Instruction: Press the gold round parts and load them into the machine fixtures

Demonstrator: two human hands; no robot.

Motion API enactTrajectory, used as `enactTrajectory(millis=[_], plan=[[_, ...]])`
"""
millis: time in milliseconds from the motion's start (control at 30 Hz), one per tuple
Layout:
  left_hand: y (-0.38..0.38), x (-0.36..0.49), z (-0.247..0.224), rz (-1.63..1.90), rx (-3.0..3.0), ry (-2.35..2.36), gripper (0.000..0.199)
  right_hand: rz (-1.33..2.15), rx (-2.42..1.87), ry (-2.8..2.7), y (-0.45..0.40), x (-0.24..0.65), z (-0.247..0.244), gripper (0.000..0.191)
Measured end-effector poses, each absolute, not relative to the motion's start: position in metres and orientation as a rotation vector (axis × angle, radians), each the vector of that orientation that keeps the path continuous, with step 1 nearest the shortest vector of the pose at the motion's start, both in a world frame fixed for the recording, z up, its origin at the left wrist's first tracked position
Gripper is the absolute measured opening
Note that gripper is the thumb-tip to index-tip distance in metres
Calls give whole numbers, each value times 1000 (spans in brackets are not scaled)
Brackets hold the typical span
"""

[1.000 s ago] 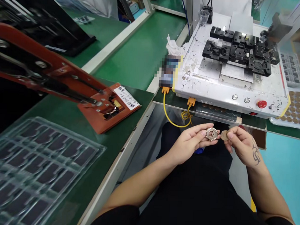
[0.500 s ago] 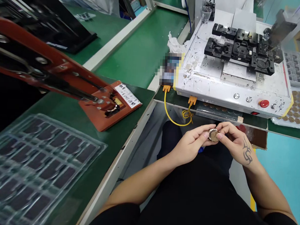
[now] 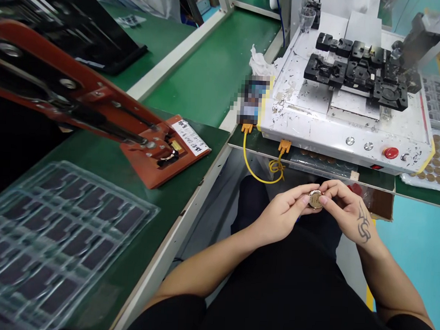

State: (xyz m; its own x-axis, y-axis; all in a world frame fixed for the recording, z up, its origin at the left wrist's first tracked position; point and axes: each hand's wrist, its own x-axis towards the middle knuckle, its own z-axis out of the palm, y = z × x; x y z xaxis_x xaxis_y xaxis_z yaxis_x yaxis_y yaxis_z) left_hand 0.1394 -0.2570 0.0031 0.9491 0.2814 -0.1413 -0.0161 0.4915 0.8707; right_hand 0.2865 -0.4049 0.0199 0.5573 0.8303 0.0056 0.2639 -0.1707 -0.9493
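Over my lap, my left hand (image 3: 285, 211) and my right hand (image 3: 344, 209) are both closed on a small round gold-coloured disc (image 3: 315, 200). It has a shiny metal rim and a flat face with faint marks too small to read. Both thumbs rest on the near face by its left and right edges; the other fingers curl round the rim and behind, where part of the disc is hidden. Beyond my hands stands a white machine (image 3: 309, 130) carrying black fixtures (image 3: 360, 74) on its top.
An orange-brown lever press (image 3: 146, 176) stands on the green bench at left. Nearer lies a clear plastic tray (image 3: 154, 211) with dark rectangular pieces. A yellow cable (image 3: 254, 176) loops below the machine's front. Round brown discs (image 3: 437, 163) lie in a sheet at right.
The view has shifted slightly, so the bench and machine sit a little further right in the picture. Both hands keep the disc, which appears tilted very slightly differently.
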Motion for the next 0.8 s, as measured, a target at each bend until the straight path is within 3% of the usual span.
enactTrajectory(millis=[233, 533, 800], plan=[[-266, 139, 2, 223, 1075, 315, 58, 530, -1771, -929, -404, 279, 20, 29], [-260, 136, -8, 364, 1450, 283, 43, 261, -1894, -1149, -398, 283, 9, 15], [-253, 129, 2, 463, 1566, 263, 44, 200, -1714, -1370, -384, 295, 1, 16]])
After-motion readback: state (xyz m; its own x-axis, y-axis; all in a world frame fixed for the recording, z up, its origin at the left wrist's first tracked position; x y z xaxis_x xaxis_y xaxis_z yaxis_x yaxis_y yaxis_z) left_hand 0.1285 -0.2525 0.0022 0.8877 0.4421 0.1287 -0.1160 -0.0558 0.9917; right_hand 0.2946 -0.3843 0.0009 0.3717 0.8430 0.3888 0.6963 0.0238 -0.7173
